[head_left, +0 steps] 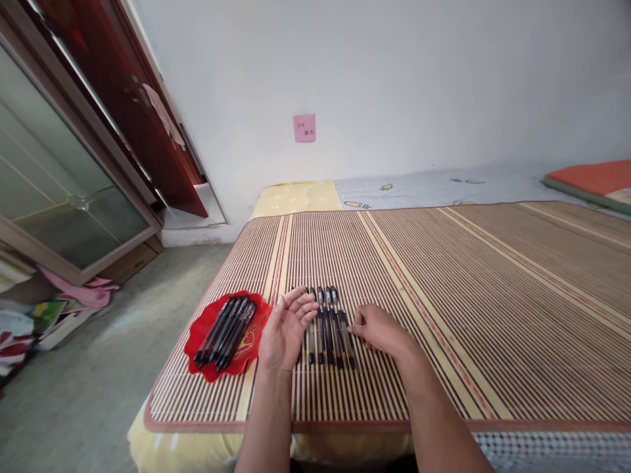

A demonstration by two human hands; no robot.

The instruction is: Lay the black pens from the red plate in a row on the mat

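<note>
My left hand (288, 328) is open, palm turned up and fingers apart, over the left part of a row of pens. It hides some of them. My right hand (378, 328) has curled fingers, with thumb and fingertip at the rightmost pen (348, 341) of the row. Several clear-barrelled pens (321, 338) lie side by side, dark ends toward me. Just beyond them sits a line of black pen caps (328, 295), apart from the barrels. Left of my left hand, a red wavy-edged plate (197, 328) holds a pile of black pens (227, 332).
A striped bamboo mat (444, 328) covers the bed, with a yellow sheet edge (192, 450) at the front. An orange and green folded cloth (591, 177) lies far right. A pink note (304, 128) is on the wall. Floor (148, 315) and a glass-panelled door (64, 164) are left.
</note>
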